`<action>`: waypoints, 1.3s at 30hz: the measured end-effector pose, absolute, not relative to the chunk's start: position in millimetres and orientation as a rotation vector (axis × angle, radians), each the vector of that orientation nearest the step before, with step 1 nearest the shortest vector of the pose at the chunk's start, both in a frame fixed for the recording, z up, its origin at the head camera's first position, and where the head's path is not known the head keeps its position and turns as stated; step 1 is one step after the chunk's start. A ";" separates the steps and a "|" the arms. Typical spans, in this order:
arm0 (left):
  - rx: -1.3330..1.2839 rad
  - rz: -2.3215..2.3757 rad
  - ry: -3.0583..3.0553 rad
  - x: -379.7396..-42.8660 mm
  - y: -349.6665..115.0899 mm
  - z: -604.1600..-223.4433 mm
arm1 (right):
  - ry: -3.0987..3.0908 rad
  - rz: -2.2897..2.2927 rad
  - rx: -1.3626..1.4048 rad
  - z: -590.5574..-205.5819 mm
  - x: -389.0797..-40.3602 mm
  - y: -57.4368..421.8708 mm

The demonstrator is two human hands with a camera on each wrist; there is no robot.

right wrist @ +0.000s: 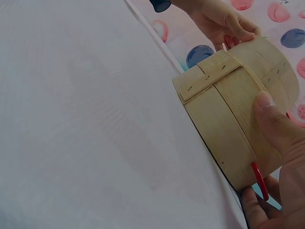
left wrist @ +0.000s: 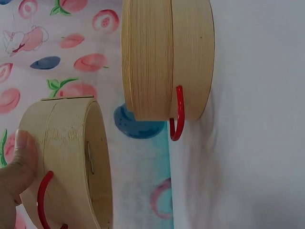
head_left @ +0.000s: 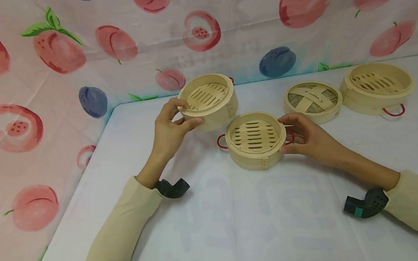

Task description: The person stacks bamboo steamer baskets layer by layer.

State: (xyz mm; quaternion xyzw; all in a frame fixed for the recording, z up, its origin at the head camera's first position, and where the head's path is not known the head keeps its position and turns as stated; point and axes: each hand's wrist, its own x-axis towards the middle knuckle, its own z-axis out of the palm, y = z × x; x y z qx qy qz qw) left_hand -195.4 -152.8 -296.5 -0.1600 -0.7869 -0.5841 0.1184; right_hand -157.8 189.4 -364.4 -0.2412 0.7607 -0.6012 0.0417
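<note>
Item 1: left basket (head_left: 209,101), bamboo, slatted floor. In the left hand (head_left: 172,127), thumb on the near wall, fingers at the rim; tilted, seemingly clear of the table (head_left: 260,226).

Item 2: right basket (head_left: 256,142), same make. Between the hands, upright on the table, just nearer the person than item 1 (whether the two touch is hard to tell). The right hand (head_left: 309,137) grips its right wall, thumb and fingers either side of a red handle; the opposite handle (head_left: 222,142) juts free toward the left hand.

Item 3: lid (head_left: 313,98), woven top, just beyond the right hand.

Item 4: far basket (head_left: 380,101), beyond and to the right of that hand, close beside the lid, red handle facing the person.

Handling notes: probably light and stiff, dry rather than slippery; the thin walls would likely suffer under a hard squeeze. Best hold: the outer wall, thumb opposite fingers, below the stepped rim (the handles look slight, better for steadying).
</note>
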 end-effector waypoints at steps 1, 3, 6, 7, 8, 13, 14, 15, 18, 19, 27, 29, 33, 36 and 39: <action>-0.475 -1.711 -2.300 -194.7 -152.1 -296.5 | 2.329 -1.839 -0.739 -364.4 -157.8 189.4; -0.492 -1.717 -2.296 -193.5 -150.7 -296.6 | 2.328 -1.840 -0.741 -364.6 -157.7 189.2; -0.505 -1.719 -2.292 -191.9 -149.0 -296.7 | 2.317 -1.853 -0.748 -364.7 -157.6 188.6; -0.505 -1.719 -2.292 -191.2 -148.6 -296.5 | 2.314 -1.857 -0.755 -364.8 -157.4 188.4; -0.501 -1.717 -2.294 -190.5 -148.1 -296.1 | 2.313 -1.857 -0.754 -365.3 -157.6 188.3; -0.485 -1.705 -2.303 -187.9 -146.0 -295.7 | 2.307 -1.857 -0.726 -367.3 -159.3 188.4; -0.486 -1.699 -2.306 -187.5 -145.3 -296.0 | 2.308 -1.856 -0.719 -367.6 -159.6 188.5; -0.488 -1.695 -2.309 -186.9 -144.6 -296.2 | 2.305 -1.858 -0.722 -367.6 -159.6 188.6; -0.490 -1.682 -2.324 -184.7 -142.6 -296.4 | 2.303 -1.863 -0.730 -367.7 -159.6 188.8; -0.493 -1.681 -2.327 -184.1 -141.9 -296.5 | 2.302 -1.864 -0.733 -367.7 -159.7 188.8; -0.507 -1.684 -2.318 -179.8 -136.7 -296.3 | 2.308 -1.865 -0.735 -366.5 -160.2 188.5; -0.511 -1.682 -2.315 -179.1 -135.5 -296.6 | 2.310 -1.861 -0.733 -366.2 -160.3 188.4; -0.515 -1.667 -2.320 -177.4 -133.2 -297.7 | 2.322 -1.848 -0.724 -366.0 -160.2 188.2; -0.521 -1.656 -2.326 -176.0 -131.6 -299.0 | 2.328 -1.843 -0.716 -366.0 -160.0 188.2; -0.529 -1.648 -2.335 -174.7 -130.1 -300.5 | 2.329 -1.845 -0.708 -365.9 -159.8 188.2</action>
